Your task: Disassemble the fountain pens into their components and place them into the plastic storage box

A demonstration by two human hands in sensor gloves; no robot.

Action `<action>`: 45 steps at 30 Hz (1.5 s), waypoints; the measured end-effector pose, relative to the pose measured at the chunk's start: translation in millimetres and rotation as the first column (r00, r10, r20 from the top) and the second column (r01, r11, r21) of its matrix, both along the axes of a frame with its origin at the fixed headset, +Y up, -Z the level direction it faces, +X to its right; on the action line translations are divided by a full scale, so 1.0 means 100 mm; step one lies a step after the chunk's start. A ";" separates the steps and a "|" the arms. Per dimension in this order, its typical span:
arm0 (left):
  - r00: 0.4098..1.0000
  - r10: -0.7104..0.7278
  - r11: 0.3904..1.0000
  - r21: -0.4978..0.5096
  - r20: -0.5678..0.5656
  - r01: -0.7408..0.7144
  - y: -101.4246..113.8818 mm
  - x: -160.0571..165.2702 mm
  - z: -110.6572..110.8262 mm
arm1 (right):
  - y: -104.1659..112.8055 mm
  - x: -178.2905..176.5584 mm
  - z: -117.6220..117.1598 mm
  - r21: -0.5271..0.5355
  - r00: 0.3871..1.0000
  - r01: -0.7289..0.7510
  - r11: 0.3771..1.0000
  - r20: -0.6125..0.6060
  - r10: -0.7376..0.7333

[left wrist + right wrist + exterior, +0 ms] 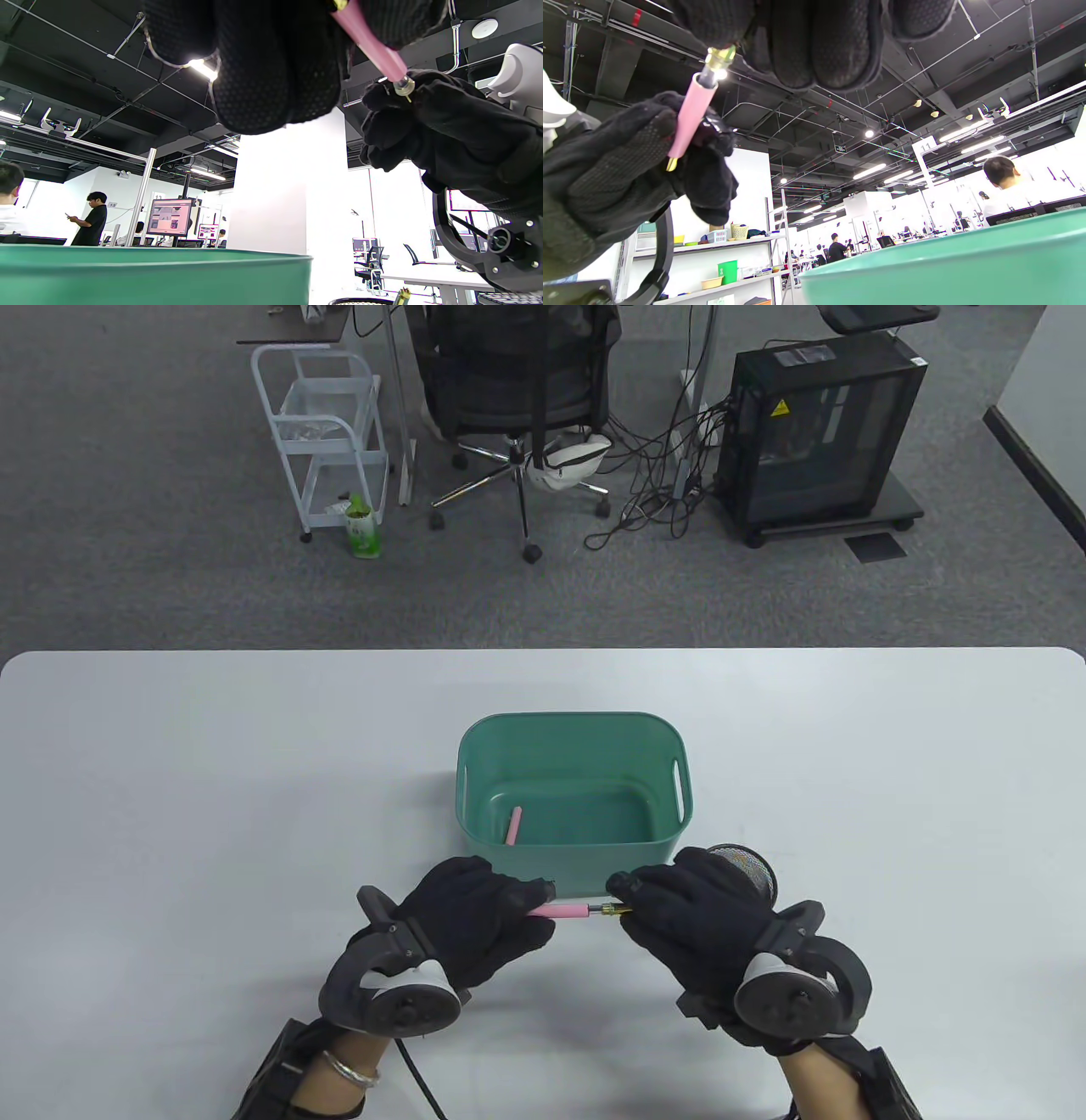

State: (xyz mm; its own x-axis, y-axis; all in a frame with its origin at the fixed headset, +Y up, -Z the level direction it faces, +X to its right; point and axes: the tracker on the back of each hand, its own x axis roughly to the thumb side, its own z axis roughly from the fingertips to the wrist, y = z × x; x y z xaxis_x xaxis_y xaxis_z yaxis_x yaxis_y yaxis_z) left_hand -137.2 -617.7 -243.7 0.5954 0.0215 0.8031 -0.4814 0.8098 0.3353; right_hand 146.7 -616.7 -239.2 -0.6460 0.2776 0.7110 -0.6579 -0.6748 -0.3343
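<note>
A pink fountain pen (567,911) lies crosswise between my two hands, just in front of the green plastic box (475,780). My left hand (496,912) grips the pink barrel (689,112). My right hand (657,908) pinches the gold-coloured end (612,909) of the pen, which also shows in the right wrist view as a gold part (719,57) under my fingers. In the left wrist view the pink barrel (373,46) runs from my left fingers to the right hand (394,106). One pink pen part (512,824) lies on the box floor at its left.
A black mesh pen holder (751,867) stands right behind my right hand, beside the box's right front corner. Beyond the white table (170,814) are an office chair (517,398), a white trolley (327,432) and a computer case (819,432) on the carpet.
</note>
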 end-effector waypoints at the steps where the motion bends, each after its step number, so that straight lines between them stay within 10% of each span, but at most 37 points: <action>1: 1.000 0.004 1.000 -0.001 -0.004 -0.004 0.01 -0.01 0.00 | 0.01 0.03 -0.01 0.001 1.000 0.005 1.000 0.000 -0.005; 30: 0.995 0.088 0.996 -0.021 -0.056 -0.089 0.10 -0.21 -0.06 | 0.04 0.42 -0.17 -0.066 0.989 0.128 0.990 0.083 -0.123; 45: 0.993 0.104 0.995 0.011 -0.053 -0.103 0.14 -0.25 -0.03 | 0.12 -0.03 -0.72 -0.189 0.971 0.083 0.978 0.235 -0.037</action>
